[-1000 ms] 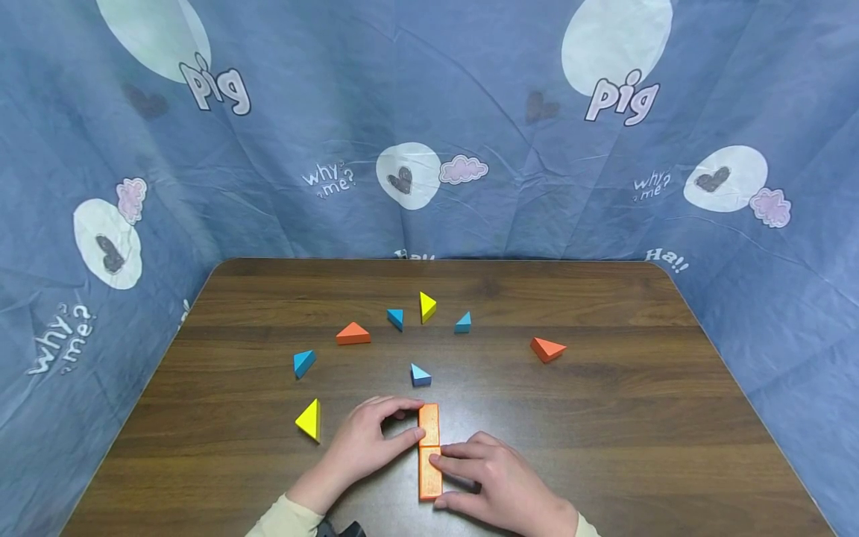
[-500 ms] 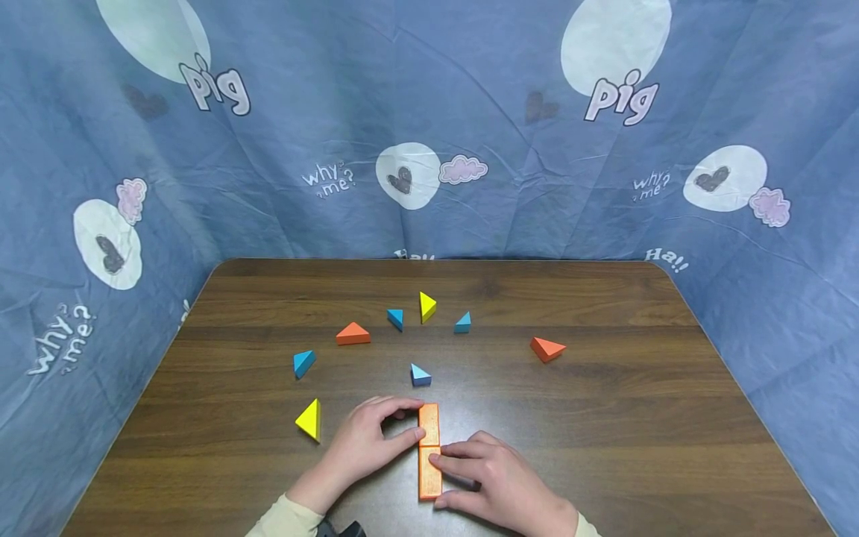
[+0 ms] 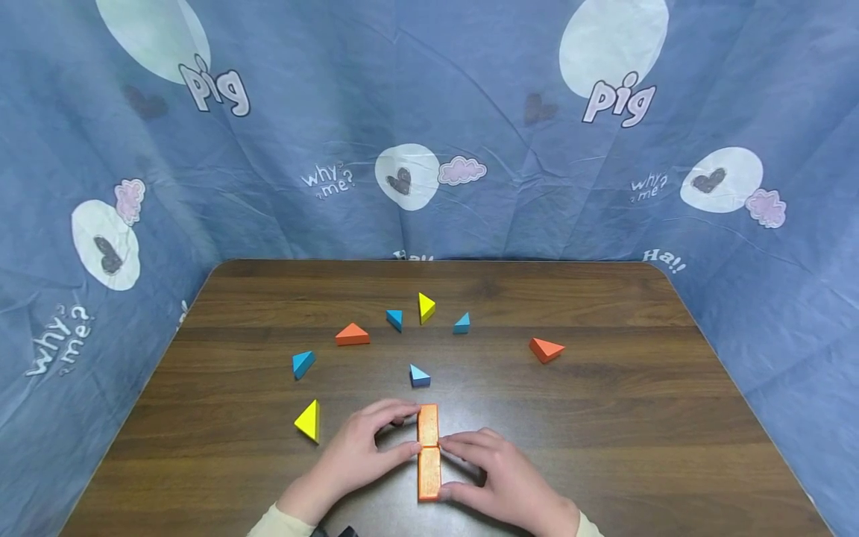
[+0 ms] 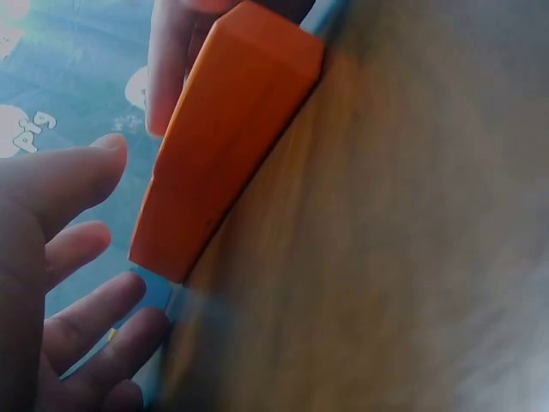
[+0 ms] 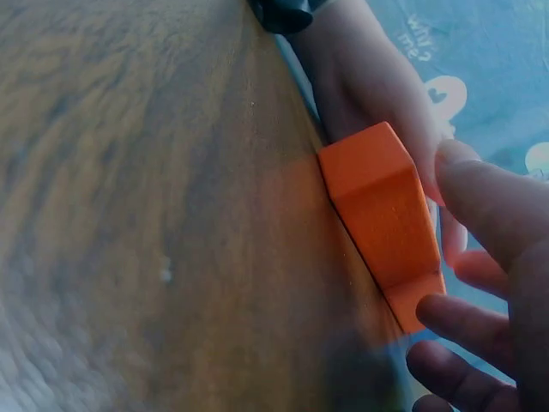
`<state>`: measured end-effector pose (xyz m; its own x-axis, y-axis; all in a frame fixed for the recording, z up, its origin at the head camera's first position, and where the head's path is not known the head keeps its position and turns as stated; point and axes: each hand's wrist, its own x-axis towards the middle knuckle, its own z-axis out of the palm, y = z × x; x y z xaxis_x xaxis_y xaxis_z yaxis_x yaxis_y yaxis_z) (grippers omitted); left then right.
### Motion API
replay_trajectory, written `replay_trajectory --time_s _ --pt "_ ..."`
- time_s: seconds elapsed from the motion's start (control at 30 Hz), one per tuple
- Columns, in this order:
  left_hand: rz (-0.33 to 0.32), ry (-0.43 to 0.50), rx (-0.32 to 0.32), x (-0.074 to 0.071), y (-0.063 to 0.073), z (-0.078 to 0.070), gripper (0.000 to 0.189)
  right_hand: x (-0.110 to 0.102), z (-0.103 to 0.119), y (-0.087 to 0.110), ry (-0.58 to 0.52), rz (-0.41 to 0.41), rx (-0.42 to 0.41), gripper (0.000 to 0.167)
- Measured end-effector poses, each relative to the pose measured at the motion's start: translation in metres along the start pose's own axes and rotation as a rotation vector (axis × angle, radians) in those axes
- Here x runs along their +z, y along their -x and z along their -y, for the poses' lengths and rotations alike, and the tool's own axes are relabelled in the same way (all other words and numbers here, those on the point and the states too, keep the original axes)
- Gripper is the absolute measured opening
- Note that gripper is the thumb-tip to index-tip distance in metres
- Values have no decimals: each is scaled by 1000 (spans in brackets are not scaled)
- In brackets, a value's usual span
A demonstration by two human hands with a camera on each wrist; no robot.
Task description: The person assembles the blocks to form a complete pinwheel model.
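Brown wood-grain tabletop (image 3: 604, 447), and right at the front of it, in the middle, lies the orange near block (image 3: 429, 477), set end to end with the far block (image 3: 428, 425). And there's the change! The right hand (image 3: 506, 473) has lifted a fingertip off the near block's top; its fingertips now sit at the right side by the seam, thumb down at the near corner. Opposite, the left hand (image 3: 359, 451) has slid its thumb back to the seam, a fingertip at the far block's far left corner. Neither hand is grasping: fingers relaxed, placed along the sides, how firmly they touch I can't tell. So both tops are uncovered, the pair holds its place, and it looks like side-on steadying rather than pressing from above.

Beyond, the loose pieces haven't budged: near yellow triangle (image 3: 309, 421) out left, pale blue triangle (image 3: 420, 376) just past the far block, left blue triangle (image 3: 303, 365). Farther on, right red triangle (image 3: 546, 350), left red triangle (image 3: 352, 335); then right blue triangle (image 3: 461, 324) and middle blue triangle (image 3: 394, 320), flanking the far yellow triangle (image 3: 426, 308). Behind everything hangs blue printed cloth (image 3: 537, 231).
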<state>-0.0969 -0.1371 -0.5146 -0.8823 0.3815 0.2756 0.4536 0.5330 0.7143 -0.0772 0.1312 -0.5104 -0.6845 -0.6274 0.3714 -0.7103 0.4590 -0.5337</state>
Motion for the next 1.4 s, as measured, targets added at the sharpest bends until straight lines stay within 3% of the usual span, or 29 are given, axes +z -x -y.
replay_trajectory --time_s 0.13,0.3,0.63,0.73,0.97,1.23,1.4 --pt "-3 -41 35 2 5 -3 45 0 0 -1 -22 23 71 53" --pt "14 -76 23 4 9 -8 46 0 0 -3 -24 41 118 53" --pt "-23 -108 53 7 11 -8 44 1 -4 -3 13 10 27 52" --pt "-32 -118 66 7 10 -8 44 1 -4 -3 14 18 34 53" --pt "-37 -118 65 5 11 -8 44 0 -2 -5 -34 60 138 53" --pt "-20 -125 37 6 14 -9 43 -15 -13 -9 -116 -65 50 45" --pt "-29 -124 41 7 14 -8 42 -35 -30 -26 -126 -44 102 41"
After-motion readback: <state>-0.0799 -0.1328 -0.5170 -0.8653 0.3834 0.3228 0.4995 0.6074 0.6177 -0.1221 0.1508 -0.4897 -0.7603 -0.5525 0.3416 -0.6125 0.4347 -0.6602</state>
